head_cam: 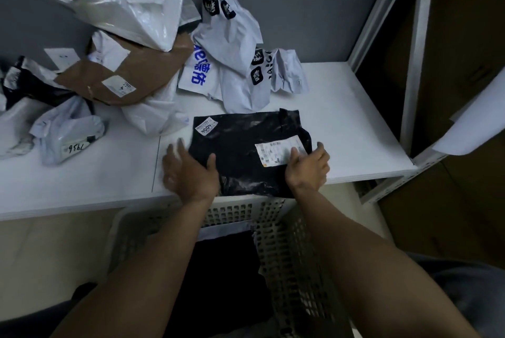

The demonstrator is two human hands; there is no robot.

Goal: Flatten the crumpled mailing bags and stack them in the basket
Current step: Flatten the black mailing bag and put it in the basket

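A black mailing bag (243,146) with two white labels lies nearly flat at the front edge of the white table (341,119). My left hand (191,170) rests on its left edge with fingers spread, the thumb on the bag. My right hand (308,165) lies on the bag's right edge, fingers straight over the larger label. Below the table edge stands a pale lattice basket (289,250), with a black bag (224,269) and a white one lying flat inside. Crumpled white mailing bags (232,45) are heaped at the back of the table.
A brown paper mailer (128,72) and a white plastic carrier bag (131,6) sit on the heap at the back left. More grey and black bags (65,129) lie at the left. A white metal shelf frame (415,64) stands at the right.
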